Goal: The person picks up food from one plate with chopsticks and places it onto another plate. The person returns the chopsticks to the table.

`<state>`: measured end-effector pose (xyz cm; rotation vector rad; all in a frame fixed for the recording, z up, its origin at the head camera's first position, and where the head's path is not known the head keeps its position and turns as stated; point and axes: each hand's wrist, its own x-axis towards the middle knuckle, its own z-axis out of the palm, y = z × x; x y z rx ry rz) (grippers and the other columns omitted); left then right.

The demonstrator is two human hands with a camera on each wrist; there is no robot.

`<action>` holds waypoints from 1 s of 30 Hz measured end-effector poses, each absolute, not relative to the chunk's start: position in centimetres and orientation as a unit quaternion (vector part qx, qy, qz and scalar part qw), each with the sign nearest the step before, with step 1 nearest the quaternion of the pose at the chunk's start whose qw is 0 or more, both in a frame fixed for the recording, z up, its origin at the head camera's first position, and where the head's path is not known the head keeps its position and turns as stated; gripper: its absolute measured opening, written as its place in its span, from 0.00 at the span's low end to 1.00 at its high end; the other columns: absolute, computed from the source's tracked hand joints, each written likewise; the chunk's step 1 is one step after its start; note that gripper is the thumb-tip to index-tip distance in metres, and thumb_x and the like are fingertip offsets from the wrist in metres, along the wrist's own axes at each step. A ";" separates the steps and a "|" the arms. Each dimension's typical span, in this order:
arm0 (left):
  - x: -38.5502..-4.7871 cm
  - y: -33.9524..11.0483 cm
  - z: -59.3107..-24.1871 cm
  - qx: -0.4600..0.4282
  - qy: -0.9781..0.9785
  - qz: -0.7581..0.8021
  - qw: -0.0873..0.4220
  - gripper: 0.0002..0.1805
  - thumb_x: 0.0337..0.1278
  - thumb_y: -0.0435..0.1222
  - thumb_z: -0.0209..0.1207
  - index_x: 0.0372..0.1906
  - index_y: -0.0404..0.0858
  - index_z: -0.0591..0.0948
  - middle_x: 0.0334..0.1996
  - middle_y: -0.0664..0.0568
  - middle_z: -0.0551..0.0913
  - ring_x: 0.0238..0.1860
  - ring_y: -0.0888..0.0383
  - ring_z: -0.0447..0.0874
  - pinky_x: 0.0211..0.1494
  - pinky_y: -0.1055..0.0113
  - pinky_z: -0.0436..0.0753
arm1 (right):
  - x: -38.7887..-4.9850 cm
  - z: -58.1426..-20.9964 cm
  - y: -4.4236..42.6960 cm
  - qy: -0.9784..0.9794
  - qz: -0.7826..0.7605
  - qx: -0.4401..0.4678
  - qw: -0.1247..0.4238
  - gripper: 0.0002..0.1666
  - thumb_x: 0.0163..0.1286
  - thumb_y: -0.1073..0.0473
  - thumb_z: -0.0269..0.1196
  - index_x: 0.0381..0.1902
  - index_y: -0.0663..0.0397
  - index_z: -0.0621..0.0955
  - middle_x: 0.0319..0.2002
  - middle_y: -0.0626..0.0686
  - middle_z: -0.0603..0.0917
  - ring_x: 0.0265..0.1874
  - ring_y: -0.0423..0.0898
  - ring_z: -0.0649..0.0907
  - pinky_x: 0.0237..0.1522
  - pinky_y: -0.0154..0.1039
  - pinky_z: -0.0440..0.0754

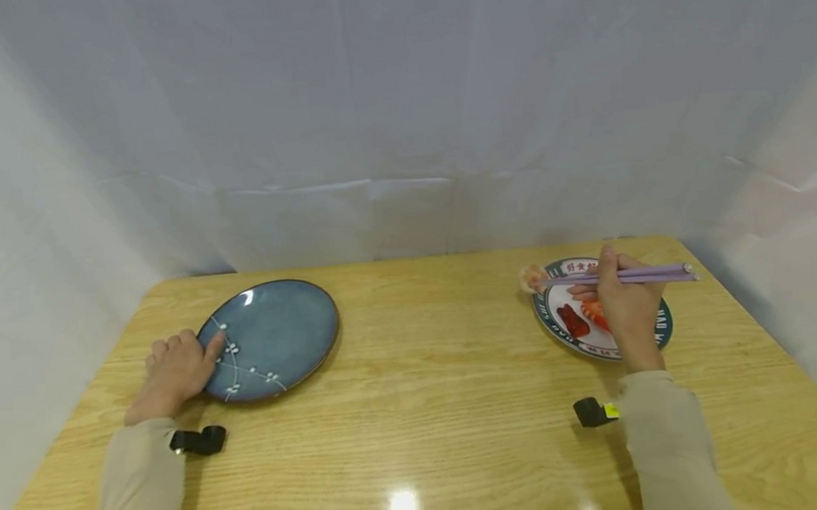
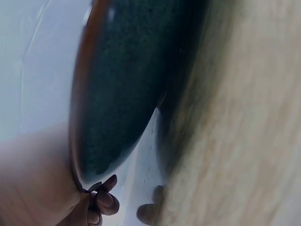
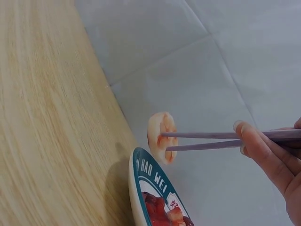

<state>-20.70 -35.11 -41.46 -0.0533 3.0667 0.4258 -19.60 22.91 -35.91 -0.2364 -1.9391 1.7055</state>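
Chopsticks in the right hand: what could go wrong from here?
The pale orange food piece appears held only by the tips of the chopsticks, so it might slip out. It is by the edge of the lettered plate, so a dropped piece could land on the table. The left hand has its thumb over the raised rim of the blue plate; pressing down there might tip it.

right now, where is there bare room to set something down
Bare wooden tabletop lies between the round glazed blue plate and the round white, green-rimmed plate, and nearer, between the black wrist devices. Crowded: the blue plate's rim at the left hand; the other plate, beneath the right hand and purple chopsticks.
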 end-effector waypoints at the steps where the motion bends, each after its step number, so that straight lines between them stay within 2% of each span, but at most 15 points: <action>1: -20.7 -35.1 -41.5 -0.017 0.990 0.138 0.023 0.40 0.74 0.56 0.30 0.42 0.15 0.64 0.41 0.20 0.67 0.42 0.30 0.60 0.45 0.40 0.59 | -19.6 -35.9 22.9 -0.721 0.633 -0.087 0.270 0.28 0.73 0.49 0.55 0.31 0.75 0.78 0.14 0.49 0.83 0.13 0.40 0.83 0.17 0.32 0.78; 7: -20.8 -35.0 -41.5 -0.017 0.989 0.143 0.021 0.40 0.74 0.56 0.30 0.41 0.16 0.65 0.40 0.21 0.68 0.42 0.30 0.61 0.45 0.41 0.60 | -19.8 -36.0 22.6 -0.698 0.654 -0.057 0.287 0.21 0.73 0.53 0.56 0.23 0.61 0.81 0.15 0.52 0.83 0.12 0.42 0.83 0.17 0.37 0.78; 9: -20.9 -35.0 -41.5 -0.016 0.989 0.146 0.020 0.40 0.74 0.56 0.30 0.41 0.16 0.66 0.40 0.22 0.68 0.42 0.31 0.61 0.45 0.41 0.61 | -19.8 -36.0 22.5 -0.700 0.650 -0.052 0.292 0.21 0.73 0.53 0.56 0.22 0.59 0.81 0.15 0.52 0.83 0.12 0.42 0.83 0.17 0.37 0.78; 16: -20.9 -35.1 -41.5 -0.016 0.989 0.147 0.020 0.40 0.74 0.56 0.30 0.41 0.16 0.66 0.40 0.23 0.69 0.41 0.32 0.61 0.44 0.42 0.61 | -19.8 -36.0 22.2 -0.694 0.654 -0.033 0.298 0.23 0.73 0.55 0.56 0.21 0.64 0.80 0.16 0.55 0.84 0.13 0.43 0.83 0.17 0.36 0.78; 30: -21.0 -34.9 -41.4 -0.017 0.989 0.144 0.024 0.41 0.73 0.57 0.29 0.42 0.16 0.65 0.40 0.22 0.68 0.40 0.32 0.62 0.44 0.42 0.62 | -19.9 -35.7 21.8 -0.663 0.694 -0.035 0.281 0.21 0.72 0.54 0.58 0.23 0.64 0.81 0.16 0.52 0.84 0.13 0.44 0.84 0.17 0.36 0.78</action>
